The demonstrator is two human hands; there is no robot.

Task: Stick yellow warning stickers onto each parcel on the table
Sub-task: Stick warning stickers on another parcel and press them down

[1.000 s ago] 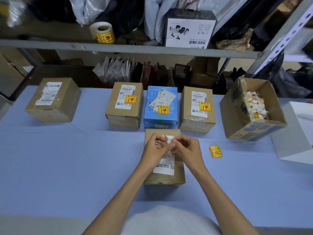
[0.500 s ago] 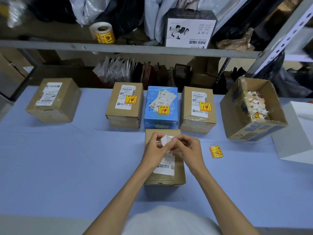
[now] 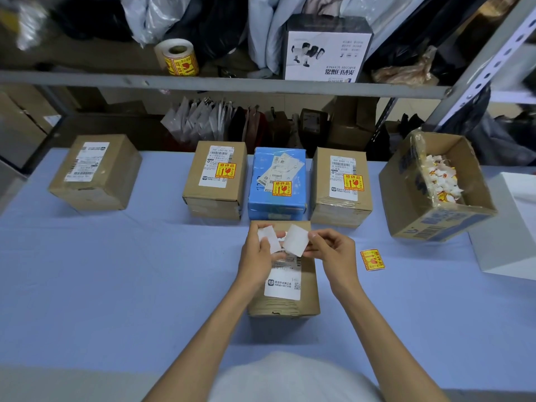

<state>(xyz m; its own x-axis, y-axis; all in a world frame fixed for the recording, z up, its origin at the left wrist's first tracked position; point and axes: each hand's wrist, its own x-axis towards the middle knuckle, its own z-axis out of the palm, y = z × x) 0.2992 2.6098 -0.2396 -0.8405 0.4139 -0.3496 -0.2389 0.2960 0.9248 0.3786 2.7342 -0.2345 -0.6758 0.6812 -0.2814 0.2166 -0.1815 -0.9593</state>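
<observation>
"BARCODE SCANNER" reads upside down on the white-fronted black carton (image 3: 326, 53) — the yellow square warning stickers (image 3: 226, 170) read "易碎品".

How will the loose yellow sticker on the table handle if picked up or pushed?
The loose yellow sticker is a thin sheet lying nearly flat on the table, so it is probably light and floppy. With little edge raised, fingertips would likely need to scrape or slide it first. Pushed, it should skid or curl rather than roll.
</observation>
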